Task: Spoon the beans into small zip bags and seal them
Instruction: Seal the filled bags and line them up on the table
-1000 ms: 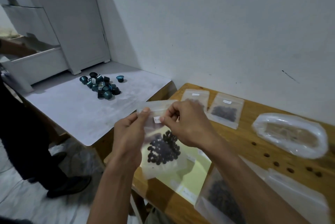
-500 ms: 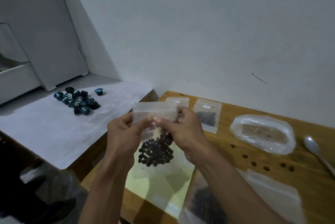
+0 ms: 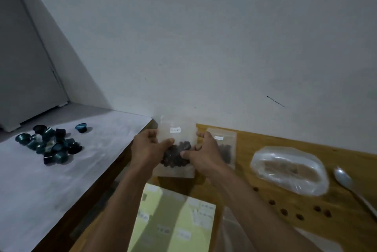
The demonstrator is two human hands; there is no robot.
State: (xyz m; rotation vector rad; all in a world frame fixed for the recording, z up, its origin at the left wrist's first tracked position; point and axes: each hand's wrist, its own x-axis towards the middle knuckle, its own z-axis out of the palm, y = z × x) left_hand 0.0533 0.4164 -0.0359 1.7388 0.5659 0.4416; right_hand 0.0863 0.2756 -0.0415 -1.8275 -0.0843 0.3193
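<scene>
Beans (image 3: 175, 156), dark and heaped, fill the lower half of a small zip bag (image 3: 177, 132) held upright over the far left corner of the wooden table (image 3: 344, 172). In the head view the left hand (image 3: 145, 149) grips the bag's left edge, thumb across the front and fingers curled behind. The right hand (image 3: 204, 153) pinches the right edge in the same way, thumb on the front near the beans. A small white label (image 3: 175, 130) sits on the bag's upper part; the zip strip is too blurred to say whether it is closed.

Just right of it a second filled bag (image 3: 224, 147) lies flat on the table. Further right lie a crumpled clear plastic bag (image 3: 289, 170), a metal spoon (image 3: 344, 180) and a few loose beans (image 3: 299, 216). A yellow label sheet (image 3: 173, 221) lies near the front edge. On the white table (image 3: 40, 190) to the left sits a cluster of dark blue-green capsules (image 3: 51, 145).
</scene>
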